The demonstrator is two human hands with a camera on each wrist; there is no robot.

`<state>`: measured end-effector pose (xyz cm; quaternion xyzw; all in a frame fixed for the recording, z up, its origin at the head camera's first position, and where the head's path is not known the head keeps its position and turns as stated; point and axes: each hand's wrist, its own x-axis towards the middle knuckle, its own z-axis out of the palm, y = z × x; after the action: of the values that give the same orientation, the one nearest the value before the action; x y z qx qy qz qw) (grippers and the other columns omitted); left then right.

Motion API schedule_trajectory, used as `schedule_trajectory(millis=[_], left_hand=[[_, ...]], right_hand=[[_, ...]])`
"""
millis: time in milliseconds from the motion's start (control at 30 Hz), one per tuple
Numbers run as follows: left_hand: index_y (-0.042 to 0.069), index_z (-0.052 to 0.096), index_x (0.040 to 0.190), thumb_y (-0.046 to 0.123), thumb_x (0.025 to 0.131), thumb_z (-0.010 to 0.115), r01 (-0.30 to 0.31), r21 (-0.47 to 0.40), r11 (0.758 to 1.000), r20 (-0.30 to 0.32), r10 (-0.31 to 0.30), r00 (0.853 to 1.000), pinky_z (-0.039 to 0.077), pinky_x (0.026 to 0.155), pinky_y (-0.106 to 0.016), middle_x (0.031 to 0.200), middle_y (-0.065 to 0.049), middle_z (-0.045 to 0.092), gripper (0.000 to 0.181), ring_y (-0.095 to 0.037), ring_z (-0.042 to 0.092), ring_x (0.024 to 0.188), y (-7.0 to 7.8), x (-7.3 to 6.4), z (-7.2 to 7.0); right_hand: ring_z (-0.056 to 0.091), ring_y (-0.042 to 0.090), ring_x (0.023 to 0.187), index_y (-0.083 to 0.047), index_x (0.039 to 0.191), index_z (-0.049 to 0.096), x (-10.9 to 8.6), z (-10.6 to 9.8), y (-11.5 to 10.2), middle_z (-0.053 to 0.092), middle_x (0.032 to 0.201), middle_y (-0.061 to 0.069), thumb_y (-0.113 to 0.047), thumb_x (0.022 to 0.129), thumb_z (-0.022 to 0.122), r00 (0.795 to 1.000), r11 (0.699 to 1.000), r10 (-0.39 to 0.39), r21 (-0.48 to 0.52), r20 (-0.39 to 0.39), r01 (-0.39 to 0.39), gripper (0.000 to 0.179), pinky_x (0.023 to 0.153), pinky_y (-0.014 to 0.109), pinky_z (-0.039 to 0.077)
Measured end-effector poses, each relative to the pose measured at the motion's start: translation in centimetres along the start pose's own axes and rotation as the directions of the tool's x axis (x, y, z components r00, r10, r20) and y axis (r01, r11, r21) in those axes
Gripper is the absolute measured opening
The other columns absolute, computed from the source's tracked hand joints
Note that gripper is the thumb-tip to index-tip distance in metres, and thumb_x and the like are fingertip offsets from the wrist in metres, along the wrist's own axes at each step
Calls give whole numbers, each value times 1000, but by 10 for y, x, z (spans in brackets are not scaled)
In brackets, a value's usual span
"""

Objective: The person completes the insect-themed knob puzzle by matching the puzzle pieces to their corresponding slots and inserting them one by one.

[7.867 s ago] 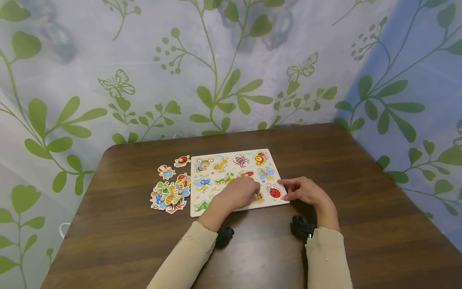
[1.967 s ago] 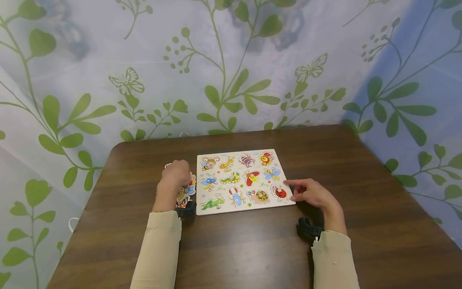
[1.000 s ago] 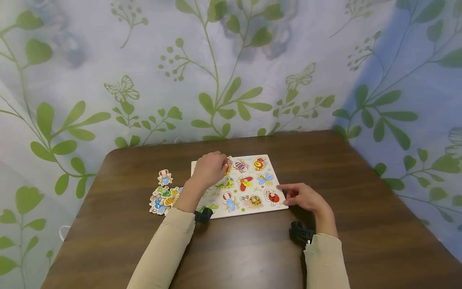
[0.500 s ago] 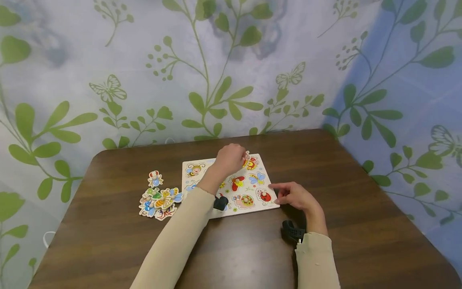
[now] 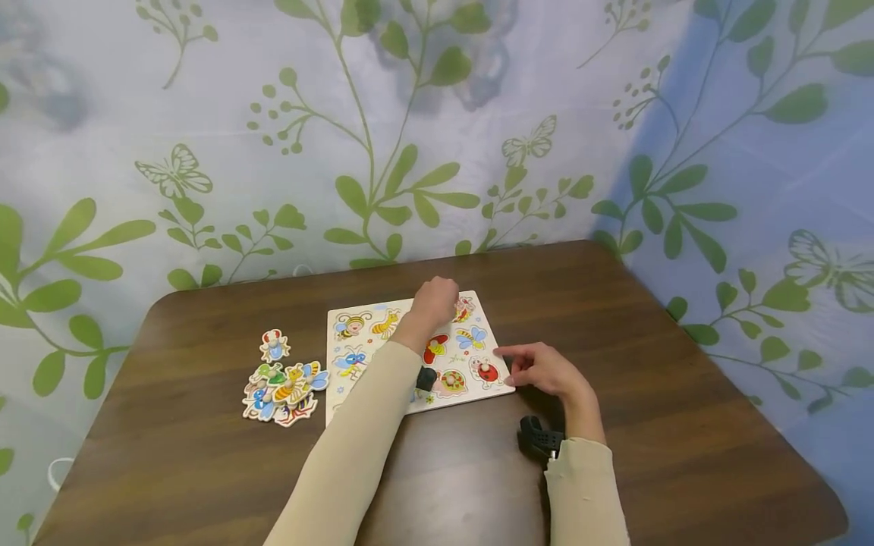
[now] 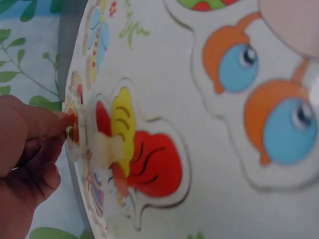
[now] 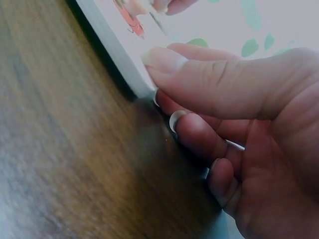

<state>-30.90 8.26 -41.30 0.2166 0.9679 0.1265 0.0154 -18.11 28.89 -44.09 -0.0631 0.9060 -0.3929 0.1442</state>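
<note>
Brown table | loose pieces beside board | left sleeve partly hides board

Pieces obstruct the puzzle board's left side, the left sleeve its front, the right hand its near right corner; tabletop behind it offers passage.

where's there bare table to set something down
The widest bare patch of table lies right of the right hand, out to the right edge. More is left of the loose pieces, and nearest the person between the sleeves. It's crowded where those pieces lie close beside the board, and over the board, where the left hand reaches.
</note>
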Motion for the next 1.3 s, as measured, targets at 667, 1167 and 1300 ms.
schedule_trajectory(millis=[667, 1167, 1300], left_hand=[[13, 70, 102, 13, 92, 61, 1, -105, 994, 0, -2, 1000, 52, 87, -34, 104, -2, 69, 14, -20, 64, 95, 7, 4, 14], [13, 67, 105, 14, 94, 62, 8, -156, 988, -27, -12, 1000, 52, 84, -34, 104, -3, 69, 12, -20, 64, 90, 4, 4, 22], [14, 67, 108, 11, 95, 58, -14, -149, 989, -13, 12, 1000, 52, 86, -34, 105, -2, 68, 17, -20, 63, 92, 1, 2, 17]], right_hand=[[49, 19, 73, -14, 129, 64, -5, 0, -4, 56, 78, 4, -7, 81, 76, 998, 998, 56, 0, -1, -56, 50, 65, 29, 41], [49, 18, 71, -15, 128, 65, 0, 3, -6, 55, 76, 4, -6, 81, 76, 999, 999, 51, -18, -12, -51, 49, 64, 28, 40], [49, 18, 71, -15, 129, 64, 1, 2, -5, 55, 77, 4, -7, 81, 75, 999, 999, 38, -26, -3, -38, 49, 64, 29, 40]])
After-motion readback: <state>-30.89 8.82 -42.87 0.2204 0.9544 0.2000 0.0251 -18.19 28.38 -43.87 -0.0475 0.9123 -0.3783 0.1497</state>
